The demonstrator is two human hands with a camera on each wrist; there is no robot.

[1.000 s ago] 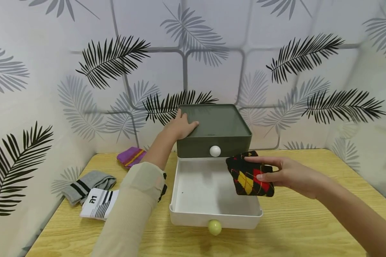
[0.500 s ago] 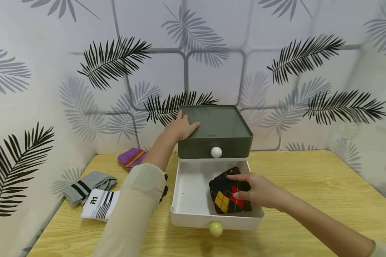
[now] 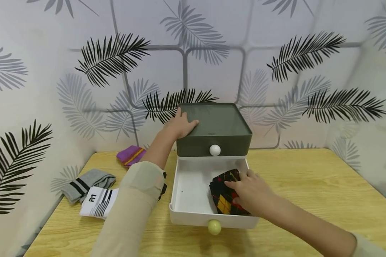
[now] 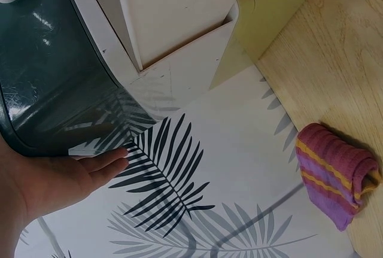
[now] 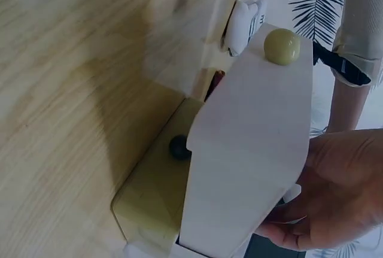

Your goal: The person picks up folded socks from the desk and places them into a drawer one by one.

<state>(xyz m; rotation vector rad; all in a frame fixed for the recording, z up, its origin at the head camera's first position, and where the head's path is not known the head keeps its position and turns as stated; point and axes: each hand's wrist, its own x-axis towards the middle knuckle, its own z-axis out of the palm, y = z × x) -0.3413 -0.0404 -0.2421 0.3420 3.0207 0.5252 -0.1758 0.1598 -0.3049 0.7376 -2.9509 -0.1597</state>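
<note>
Sock (image 3: 224, 200), folded, black with red and yellow diamonds: lies inside the white drawer (image 3: 193, 189), at its right side near the front wall. Right hand (image 3: 252, 192): on the sock, fingers spread and touching it (sock hidden in the right wrist view). White drawer: stands out from below the dark green box (image 3: 196, 147); yellow-green knob (image 3: 214, 227) on its front. Dark green box: white knob (image 3: 214, 150) on its front. Left hand (image 3: 178, 125): laid on the box's left edge, fingers straight, gripping nothing. Purple sock (image 3: 130, 155), yellow-striped: left of the box, partly behind the left arm. Grey sock (image 3: 90, 184), two black stripes: farther left. White sock (image 3: 98, 202), black markings: just beside the grey one. Table (image 3: 292, 178): pale wood grain, under all. Wall (image 3: 212, 78): white, leaf-patterned, behind.
</note>
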